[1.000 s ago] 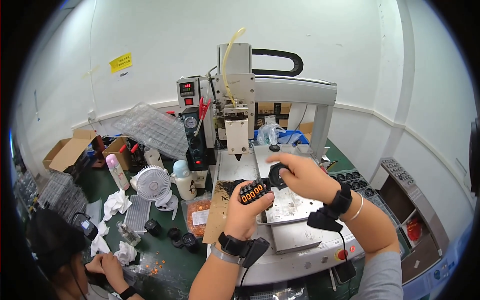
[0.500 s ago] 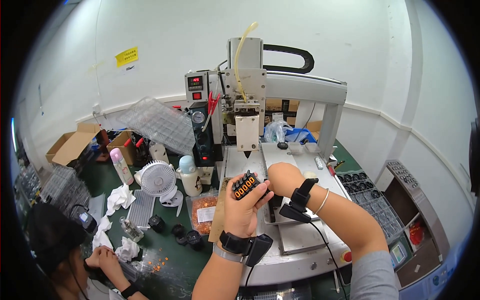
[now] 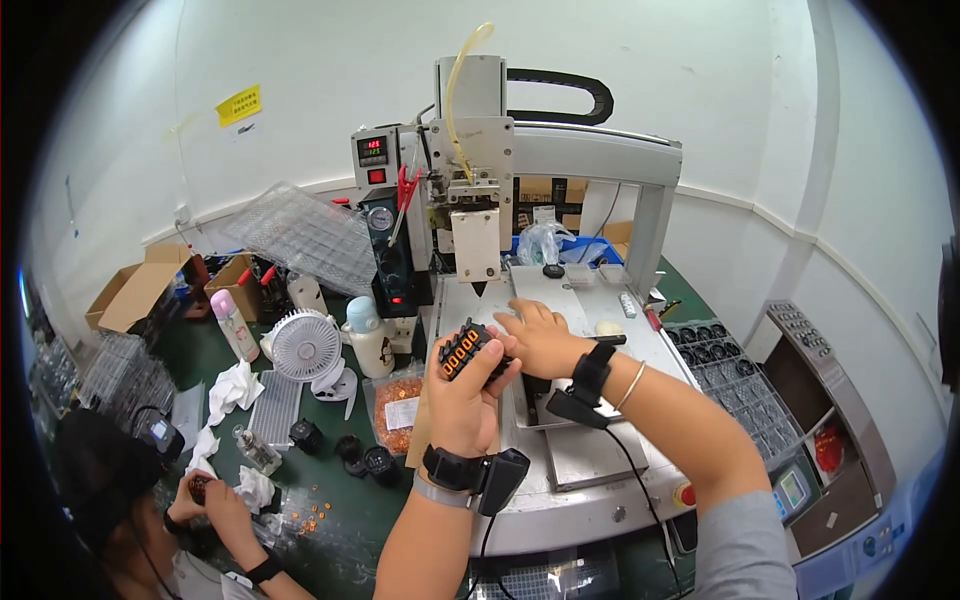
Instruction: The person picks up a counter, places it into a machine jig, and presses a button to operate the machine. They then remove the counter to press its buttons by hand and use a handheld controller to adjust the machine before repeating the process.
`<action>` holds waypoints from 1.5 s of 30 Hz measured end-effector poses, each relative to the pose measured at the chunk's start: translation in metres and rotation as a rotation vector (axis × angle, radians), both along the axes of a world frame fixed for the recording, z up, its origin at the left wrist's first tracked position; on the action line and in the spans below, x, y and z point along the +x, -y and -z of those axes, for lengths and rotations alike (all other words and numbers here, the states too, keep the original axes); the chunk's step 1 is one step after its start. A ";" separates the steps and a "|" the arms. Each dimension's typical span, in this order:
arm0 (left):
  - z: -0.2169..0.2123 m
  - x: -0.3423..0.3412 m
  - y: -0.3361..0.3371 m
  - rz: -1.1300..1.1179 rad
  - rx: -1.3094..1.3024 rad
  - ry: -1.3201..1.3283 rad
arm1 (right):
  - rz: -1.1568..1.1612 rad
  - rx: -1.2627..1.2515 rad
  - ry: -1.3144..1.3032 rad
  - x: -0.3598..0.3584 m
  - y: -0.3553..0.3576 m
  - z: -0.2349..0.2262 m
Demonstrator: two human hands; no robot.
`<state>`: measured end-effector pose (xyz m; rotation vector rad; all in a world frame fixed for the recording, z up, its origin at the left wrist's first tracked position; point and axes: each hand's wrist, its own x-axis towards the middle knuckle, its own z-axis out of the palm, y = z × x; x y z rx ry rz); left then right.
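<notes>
Two hands worked in front of the gantry machine [image 3: 490,200], which serves as the landmark throughout. Far to its left, at the counter's [image 3: 390,520] edge, stood open cardboard boxes [image 3: 135,290]; what they held could not be made out. Nearer the machine lay a clear blister tray [image 3: 310,235], tilted, its pockets apparently empty, then a small white desk fan [image 3: 305,348] and a pale bottle [image 3: 368,335]. Just left of the machine's bed sat a clear bag of small orange parts [image 3: 398,405], with a few more orange bits loose on the green counter below it.

At the front of the machine's bed, the left hand [image 3: 465,395] was closed around a small black block with orange buttons [image 3: 462,350], held upright. Just to its right, the right hand [image 3: 540,335] lay on the machine's metal plate [image 3: 575,300], fingers loosely curled; whether it gripped anything could not be told.

Right of the machine, a dark tray [image 3: 715,345] held rows of small black round parts.

One risk, as I judge it: the right hand rested close below the machine's nozzle head [image 3: 476,245], so a stroke of the head could catch the fingers. The wrist cable [image 3: 625,470] could also snag on the plate's edge, and a loosened grip could drop the block onto the bed.
</notes>
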<state>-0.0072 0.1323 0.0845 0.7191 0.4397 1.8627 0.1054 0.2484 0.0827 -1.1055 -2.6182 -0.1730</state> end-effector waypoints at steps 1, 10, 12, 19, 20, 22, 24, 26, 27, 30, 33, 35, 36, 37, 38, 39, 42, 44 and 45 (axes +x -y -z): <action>0.002 -0.002 -0.002 0.000 0.011 0.004 | -0.072 0.010 -0.146 -0.003 0.005 -0.013; 0.005 -0.005 0.008 0.035 -0.031 0.020 | -0.082 -0.574 0.317 0.198 0.102 -0.060; 0.005 0.001 0.009 0.067 -0.032 0.007 | 0.093 -0.685 0.482 0.229 0.119 -0.036; 0.005 0.014 0.016 0.210 -0.039 0.030 | 0.165 -0.641 0.387 0.257 0.115 -0.004; 0.007 0.016 0.014 0.224 -0.045 0.031 | 0.187 -0.702 0.337 0.261 0.107 0.004; 0.008 0.019 0.015 0.264 -0.055 0.037 | 0.185 -0.740 0.327 0.257 0.103 0.001; 0.010 0.019 0.014 0.324 -0.063 0.044 | 0.163 -0.718 0.339 0.256 0.098 -0.003; 0.014 0.022 0.013 0.311 -0.074 -0.062 | 0.045 -0.860 0.346 0.252 0.083 -0.006; 0.016 0.022 0.012 0.302 -0.073 -0.161 | 0.162 -0.885 0.140 0.259 0.068 -0.002; 0.006 0.035 0.027 0.235 -0.098 -0.370 | 0.487 -0.573 -0.309 0.309 0.015 0.016; 0.018 0.042 0.013 0.211 -0.050 -0.503 | 0.786 -0.055 -0.118 0.395 -0.047 0.070; 0.018 0.036 0.016 0.206 -0.062 -0.552 | 1.063 -0.095 -0.165 0.427 -0.073 0.106; 0.018 0.036 0.016 0.192 -0.065 -0.602 | 1.120 -0.077 -0.200 0.442 -0.082 0.125; 0.017 0.035 0.018 0.177 -0.072 -0.653 | 1.176 -0.062 -0.237 0.454 -0.092 0.141; 0.016 0.034 0.017 0.192 -0.109 -0.685 | 1.163 -0.090 -0.152 0.464 -0.099 0.151; 0.016 0.034 0.017 0.174 -0.115 -0.677 | 1.151 -0.116 -0.066 0.468 -0.105 0.155; 0.019 0.034 0.016 0.155 -0.088 -0.735 | 1.246 -0.260 -0.044 0.461 -0.109 0.148; 0.019 0.034 0.013 0.157 -0.101 -0.738 | 1.248 -0.273 0.000 0.464 -0.113 0.143; 0.016 0.035 0.014 0.158 -0.108 -0.750 | 1.249 -0.285 0.034 0.460 -0.111 0.136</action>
